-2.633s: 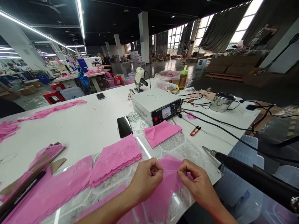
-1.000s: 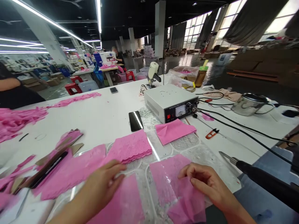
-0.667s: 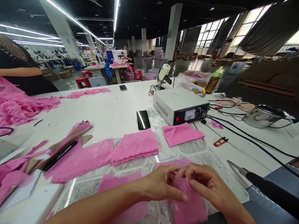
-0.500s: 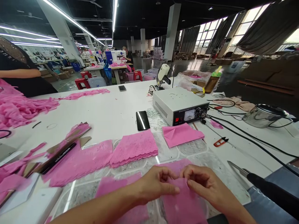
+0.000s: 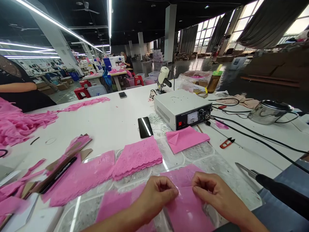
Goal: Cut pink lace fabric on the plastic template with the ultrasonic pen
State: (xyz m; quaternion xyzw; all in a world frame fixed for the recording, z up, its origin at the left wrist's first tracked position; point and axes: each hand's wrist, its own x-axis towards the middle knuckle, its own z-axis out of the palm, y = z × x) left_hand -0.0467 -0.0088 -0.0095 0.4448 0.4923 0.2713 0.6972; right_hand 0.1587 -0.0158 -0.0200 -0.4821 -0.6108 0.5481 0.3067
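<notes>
My left hand (image 5: pixel 161 195) pinches one side of a thin pink fabric piece (image 5: pixel 187 209), and my right hand (image 5: pixel 209 190) pinches its other side. The fabric stretches between them above a clear, marbled mat. Another sheer pink piece (image 5: pixel 188 172) lies just beyond my fingers, partly overlapped. Under my left forearm rests a further pink piece (image 5: pixel 109 203). Ahead sits a stack of pink lace-edged pieces (image 5: pixel 138 158), and to its right a folded plain pink piece (image 5: pixel 187 139). A black-handled tool with a pointed metal tip (image 5: pixel 267 183) lies right of my right hand.
A grey control box (image 5: pixel 181 104) with cables stands at the back, beside a black phone (image 5: pixel 145 127). Orange thread snips (image 5: pixel 227 142) and a glass pot (image 5: pixel 270 112) are on the right. Pink fabric heaps (image 5: pixel 21 119) lie left, near a person in black (image 5: pixel 19 83).
My hands have moved apart, my left one leftward, so the pink fabric now spans flat between them. The camera view has shifted slightly.
</notes>
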